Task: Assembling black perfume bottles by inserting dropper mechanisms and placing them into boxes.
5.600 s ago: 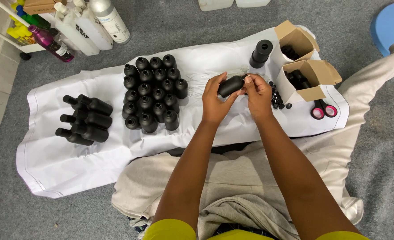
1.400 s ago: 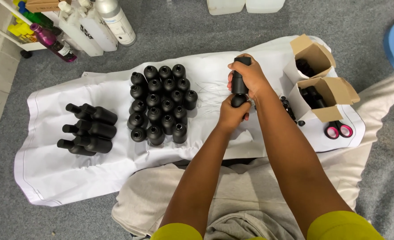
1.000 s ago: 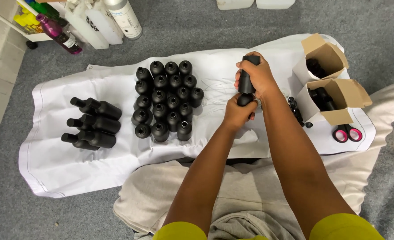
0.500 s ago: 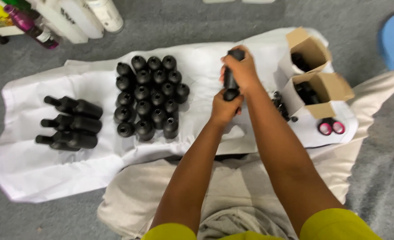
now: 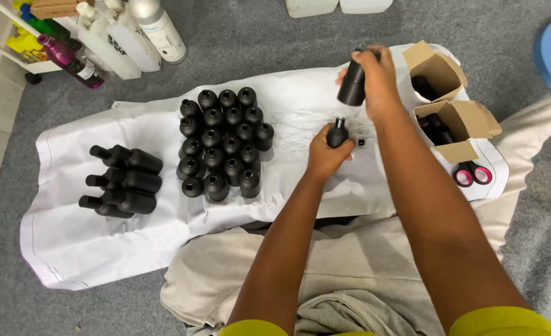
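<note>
Left hand [image 5: 326,155]: we see it clenched around a small black bottle [image 5: 338,132], held upright just above the white cloth [image 5: 89,249], neck uppermost, near the middle of the scene.

Right hand [image 5: 378,81]: raised farther off and slightly right, it grasps a black cap [image 5: 352,84], a tall cylinder held clear of the bottle; the two are apart, not joined.

Standing bottles: a tight cluster of upright black bottles [image 5: 222,143] sits left of the hands on the cloth, their necks open as far as we can tell.

Lying bottles: at the far left of the cloth a smaller stack of black bottles [image 5: 123,183] rests on its side, stacked neatly.

Boxes: two open cardboard boxes [image 5: 462,121] stand to the right, with dark pieces inside; what they are we cannot tell.

Scissors: a pair with pink handles [image 5: 471,175] lies just near the boxes.

Background: white jugs and coloured bottles [image 5: 120,34] crowd the far left corner of the grey floor.

Progress: we judge the work well under way but unfinished. One bottle and one cap are in hand and separate. Many bottles stand upright, and only a small stack lies sorted aside.
</note>
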